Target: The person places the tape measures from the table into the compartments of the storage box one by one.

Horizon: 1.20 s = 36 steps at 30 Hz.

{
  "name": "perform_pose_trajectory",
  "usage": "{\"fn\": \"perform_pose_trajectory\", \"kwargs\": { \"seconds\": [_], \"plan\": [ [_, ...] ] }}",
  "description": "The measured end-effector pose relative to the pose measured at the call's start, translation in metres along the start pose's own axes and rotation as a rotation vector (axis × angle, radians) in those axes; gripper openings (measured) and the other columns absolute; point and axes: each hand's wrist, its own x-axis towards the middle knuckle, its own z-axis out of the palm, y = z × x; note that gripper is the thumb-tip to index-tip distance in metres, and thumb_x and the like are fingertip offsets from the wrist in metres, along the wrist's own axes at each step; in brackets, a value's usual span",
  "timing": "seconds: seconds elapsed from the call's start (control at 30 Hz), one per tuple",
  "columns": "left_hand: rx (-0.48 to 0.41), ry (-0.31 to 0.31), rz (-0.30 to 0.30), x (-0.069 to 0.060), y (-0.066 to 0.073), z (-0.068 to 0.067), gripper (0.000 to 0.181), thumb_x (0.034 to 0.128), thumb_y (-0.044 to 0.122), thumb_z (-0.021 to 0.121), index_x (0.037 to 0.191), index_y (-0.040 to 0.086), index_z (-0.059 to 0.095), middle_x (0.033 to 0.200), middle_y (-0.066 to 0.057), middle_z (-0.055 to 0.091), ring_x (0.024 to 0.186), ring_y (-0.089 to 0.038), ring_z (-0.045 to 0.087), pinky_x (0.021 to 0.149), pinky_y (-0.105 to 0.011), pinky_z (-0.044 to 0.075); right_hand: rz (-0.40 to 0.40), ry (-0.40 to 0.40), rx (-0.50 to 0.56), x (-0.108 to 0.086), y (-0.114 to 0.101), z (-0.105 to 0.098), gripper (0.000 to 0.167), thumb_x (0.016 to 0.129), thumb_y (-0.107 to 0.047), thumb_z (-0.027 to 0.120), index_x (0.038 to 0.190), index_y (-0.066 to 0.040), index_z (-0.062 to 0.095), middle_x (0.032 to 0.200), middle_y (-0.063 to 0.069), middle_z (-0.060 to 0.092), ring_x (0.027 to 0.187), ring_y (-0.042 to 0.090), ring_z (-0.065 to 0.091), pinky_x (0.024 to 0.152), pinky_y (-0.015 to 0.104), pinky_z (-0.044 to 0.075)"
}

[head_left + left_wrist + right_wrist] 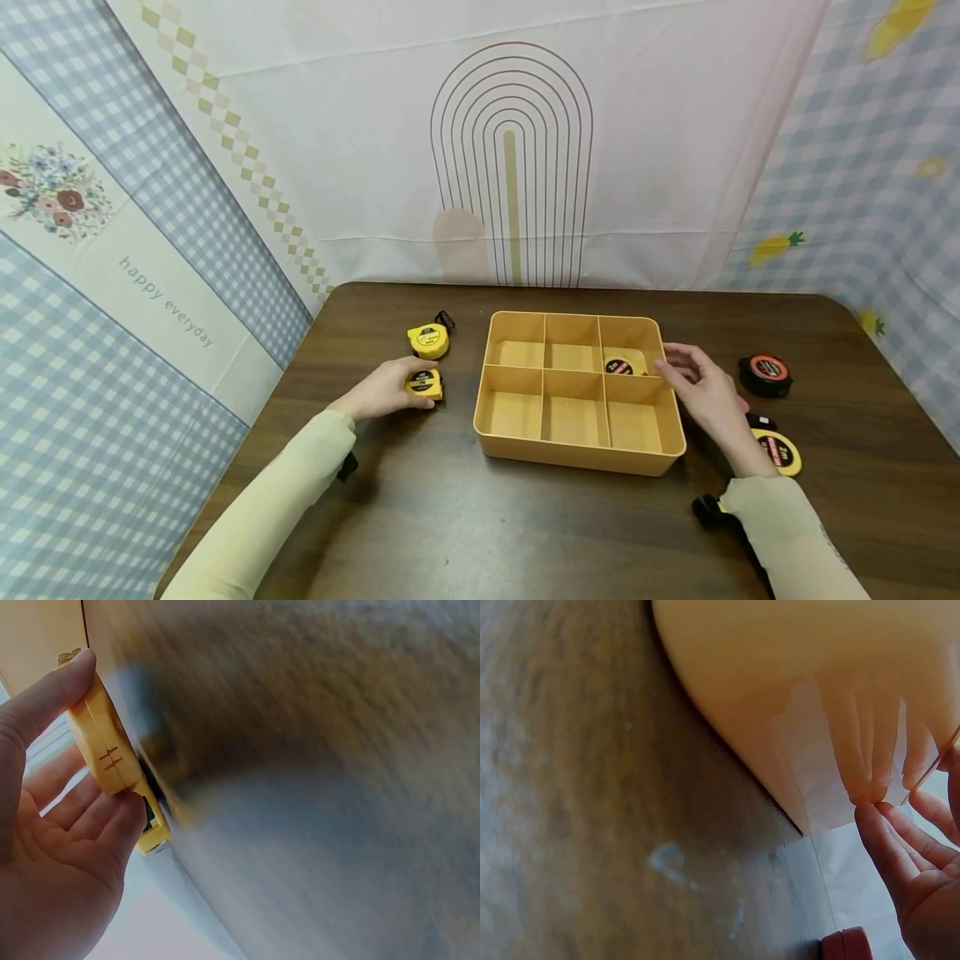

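Note:
My left hand [386, 389] grips a yellow-orange tape measure [424, 383] left of the box, thumb on one end and fingers on the other. Just behind it lies a yellow tape measure [430, 340] with a black wrist strap. The tan six-compartment box [577, 456] stands mid-table. My right hand [705, 396] pinches its right wall, thumb over the rim; fingertips [868, 814] touch the outer side in the right wrist view. One tape measure [621, 365] lies in the back right compartment, partly hidden by the divider.
Right of the box lie a red-and-black tape measure [766, 375] and a yellow one marked 2m [783, 454], partly behind my right wrist. A pink-red object [743, 404] is mostly covered by that hand. A patterned cloth [375, 167] hangs behind the table.

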Motion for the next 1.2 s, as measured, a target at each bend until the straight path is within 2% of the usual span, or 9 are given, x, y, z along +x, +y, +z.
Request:
{"fn": "perform_pose_trajectory", "kwargs": {
  "seconds": [0.33, 0.4, 0.6, 0.67, 1.2],
  "plan": [
    [0.003, 0.007, -0.019, 0.002, 0.001, -0.007, 0.071, 0.0857, 0.032, 0.082, 0.145, 0.007, 0.054, 0.146, -0.013, 0.053, 0.134, -0.03, 0.049, 0.111, -0.05, 0.039, -0.014, -0.002, 0.006, 0.0, 0.001, -0.002, 0.059, 0.101, -0.047, 0.058, 0.145, -0.008, 0.05, 0.131, 0.019, 0.061, 0.099, -0.007, 0.051, 0.074, 0.008, 0.045],
    [0.005, 0.012, -0.019, 0.002, 0.001, -0.008, 0.071, 0.0854, 0.032, 0.082, 0.145, 0.007, 0.054, 0.146, -0.013, 0.053, 0.134, -0.03, 0.049, 0.111, -0.05, 0.039, -0.016, -0.001, 0.004, 0.0, 0.001, -0.002, 0.058, 0.101, -0.046, 0.058, 0.145, -0.008, 0.05, 0.13, 0.018, 0.061, 0.1, -0.003, 0.054, 0.074, 0.007, 0.046],
    [0.021, 0.026, -0.016, 0.001, 0.002, -0.011, 0.07, 0.0848, 0.031, 0.083, 0.145, 0.009, 0.055, 0.146, -0.012, 0.054, 0.134, -0.03, 0.049, 0.112, -0.05, 0.039, -0.014, -0.004, 0.003, 0.001, 0.0, -0.002, 0.056, 0.102, -0.042, 0.058, 0.145, -0.006, 0.05, 0.132, 0.022, 0.061, 0.114, 0.032, 0.06, 0.074, 0.006, 0.044],
    [0.026, 0.029, -0.012, 0.001, 0.002, -0.012, 0.07, 0.0849, 0.031, 0.083, 0.145, 0.009, 0.055, 0.146, -0.012, 0.054, 0.134, -0.03, 0.049, 0.112, -0.05, 0.039, -0.014, -0.004, 0.004, 0.001, -0.001, -0.002, 0.056, 0.102, -0.041, 0.058, 0.145, -0.006, 0.05, 0.133, 0.023, 0.06, 0.117, 0.037, 0.059, 0.074, 0.005, 0.043],
    [0.048, 0.046, 0.031, 0.005, 0.005, -0.017, 0.07, 0.0832, 0.031, 0.084, 0.142, 0.005, 0.057, 0.143, -0.014, 0.056, 0.13, -0.031, 0.053, 0.11, -0.048, 0.041, -0.025, -0.01, 0.0, -0.001, -0.002, -0.001, 0.056, 0.103, -0.042, 0.056, 0.144, -0.005, 0.05, 0.133, 0.022, 0.061, 0.117, 0.037, 0.059, 0.075, 0.006, 0.043]
  ]
}}
